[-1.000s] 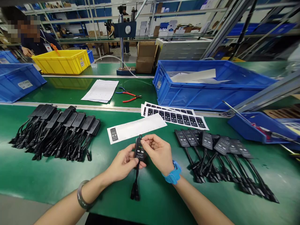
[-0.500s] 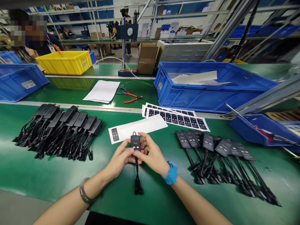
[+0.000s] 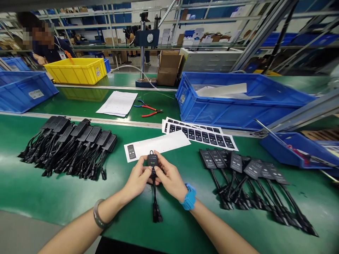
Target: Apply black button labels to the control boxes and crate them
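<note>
My left hand and my right hand together grip a small black adapter with a label on its face, over the green mat. Its black cable hangs toward me and ends in two plugs lying on the mat. Both thumbs press on the adapter's front. Just beyond lies a white backing strip with one black label left at its left end. A row of unlabelled adapters lies to the left. To the right is a row of labelled adapters.
Sheets of black labels lie behind the strip. A large blue crate, red-handled pliers and a paper sheet sit on the belt beyond. A small blue tray is at right. Another person stands by a yellow bin, far left.
The adapter has turned upright to face me and both hands have closed round it, thumbs on its front. The view has shifted slightly down and left.
</note>
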{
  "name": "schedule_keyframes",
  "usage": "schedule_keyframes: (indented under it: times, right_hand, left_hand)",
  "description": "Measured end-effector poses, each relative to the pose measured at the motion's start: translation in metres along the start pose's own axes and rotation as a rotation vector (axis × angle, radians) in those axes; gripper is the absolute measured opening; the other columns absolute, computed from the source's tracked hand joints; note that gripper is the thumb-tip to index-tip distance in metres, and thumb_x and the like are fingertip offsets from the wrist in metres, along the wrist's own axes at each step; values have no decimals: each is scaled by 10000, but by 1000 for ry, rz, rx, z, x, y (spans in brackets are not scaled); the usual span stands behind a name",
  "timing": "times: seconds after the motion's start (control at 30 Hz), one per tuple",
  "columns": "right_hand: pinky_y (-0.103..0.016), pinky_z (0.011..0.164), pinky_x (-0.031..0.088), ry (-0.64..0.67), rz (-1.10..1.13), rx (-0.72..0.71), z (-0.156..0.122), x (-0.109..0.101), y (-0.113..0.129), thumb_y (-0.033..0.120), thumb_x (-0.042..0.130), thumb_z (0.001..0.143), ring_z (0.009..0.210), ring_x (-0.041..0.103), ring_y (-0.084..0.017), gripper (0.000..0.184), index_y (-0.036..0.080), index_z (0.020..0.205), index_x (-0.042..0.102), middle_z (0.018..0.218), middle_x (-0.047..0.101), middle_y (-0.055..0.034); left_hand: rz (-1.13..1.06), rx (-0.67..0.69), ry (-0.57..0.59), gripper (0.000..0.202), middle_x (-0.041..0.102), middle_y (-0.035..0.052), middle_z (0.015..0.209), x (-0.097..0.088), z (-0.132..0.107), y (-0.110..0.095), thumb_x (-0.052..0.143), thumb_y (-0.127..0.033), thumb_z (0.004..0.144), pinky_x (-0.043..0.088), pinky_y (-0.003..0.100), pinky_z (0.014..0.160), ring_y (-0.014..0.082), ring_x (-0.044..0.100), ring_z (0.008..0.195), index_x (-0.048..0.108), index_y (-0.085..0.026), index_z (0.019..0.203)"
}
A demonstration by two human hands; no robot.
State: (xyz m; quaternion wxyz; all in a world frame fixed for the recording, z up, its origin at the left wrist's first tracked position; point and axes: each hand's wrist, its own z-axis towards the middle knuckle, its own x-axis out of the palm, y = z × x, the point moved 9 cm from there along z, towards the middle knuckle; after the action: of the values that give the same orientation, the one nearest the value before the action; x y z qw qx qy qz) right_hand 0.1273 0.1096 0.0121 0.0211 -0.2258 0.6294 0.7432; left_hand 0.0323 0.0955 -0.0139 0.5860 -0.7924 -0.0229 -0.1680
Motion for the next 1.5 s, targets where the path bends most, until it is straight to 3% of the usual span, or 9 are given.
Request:
schedule_keyframes:
  times: [0.13, 0.2, 0.37, 0.47, 0.57, 0.7, 0.87, 1.2, 1.5]
  right_hand:
    - [-426, 973, 493, 8, -280, -124, 4, -4, 21, 291, 507, 906, 1155, 563, -274, 675, 193, 1526, 259, 1295, 547, -150]
    - [-433, 967, 491, 9, -480, -75, 11, -18, 19, 233, 512, 875, 1146, 564, -298, 695, 130, 1517, 267, 1266, 542, -187]
    - [-511, 796, 510, -131, -1118, 356, 16, -115, -13, 121, 528, 798, 952, 635, -397, 620, -71, 1378, 422, 1129, 571, -322]
    - [-611, 762, 459, -276, -1371, 455, 19, -154, -10, 101, 463, 843, 1003, 597, -490, 464, -52, 1273, 542, 1100, 593, -363]
    - [-581, 831, 443, -158, -1273, 273, 45, -121, 0, 89, 427, 866, 1031, 604, -436, 420, 35, 1247, 597, 1137, 620, -302]
    - [-339, 956, 431, 201, -901, -12, 85, -12, 18, 111, 480, 880, 1089, 607, -240, 368, 176, 1197, 655, 1170, 666, -124]
    - [-403, 920, 426, 195, -839, -60, 112, 63, 26, 314, 631, 855, 1144, 529, -308, 429, 172, 1258, 592, 1215, 623, -142]
    - [-459, 872, 406, 128, -736, -32, 115, 68, 13, 337, 811, 686, 1078, 560, -343, 543, 147, 1138, 578, 1128, 645, -156]
    - [-368, 853, 469, 36, -496, -263, 101, 61, 38, 100, 618, 821, 928, 614, -228, 106, 198, 790, 644, 924, 678, -69]
  left_hand:
    - [-177, -11, 64, 690, 683, 103, 1104, 3, 1, 3, 563, -570, 873, 540, 362, 796, 208, 692, 870, 336, -229, 1429]
    - [-33, 48, 123, 732, 664, 133, 1170, 4, -1, -3, 529, -575, 894, 509, 427, 890, 243, 674, 959, 282, -228, 1488]
    - [731, 417, 90, 579, 482, 141, 1449, 4, -9, -35, 576, -425, 902, 268, 491, 1153, 312, 421, 1347, 439, -226, 1428]
    - [934, 449, 90, 605, 321, 165, 1552, 4, -6, -32, 608, -426, 873, 165, 546, 1188, 354, 226, 1454, 456, -184, 1407]
    - [1044, 439, 98, 626, 234, 201, 1578, 3, -1, -23, 631, -437, 853, 130, 594, 1181, 388, 134, 1469, 464, -148, 1382]
    - [1113, 450, 118, 671, 258, 237, 1558, 5, 1, -20, 650, -422, 839, 154, 612, 1169, 408, 153, 1461, 428, -133, 1403]
    - [1167, 503, 176, 824, 268, 250, 1548, 11, 2, -23, 700, -418, 799, 153, 648, 1154, 415, 142, 1461, 319, -131, 1471]
    - [1216, 446, 212, 926, 224, 279, 1551, 13, 6, -15, 757, -407, 748, 184, 650, 1150, 443, 139, 1451, 296, -76, 1480]
    - [1257, 470, 192, 903, 284, 228, 1549, 14, 4, -15, 740, -422, 757, 212, 646, 1141, 413, 217, 1442, 296, -137, 1490]
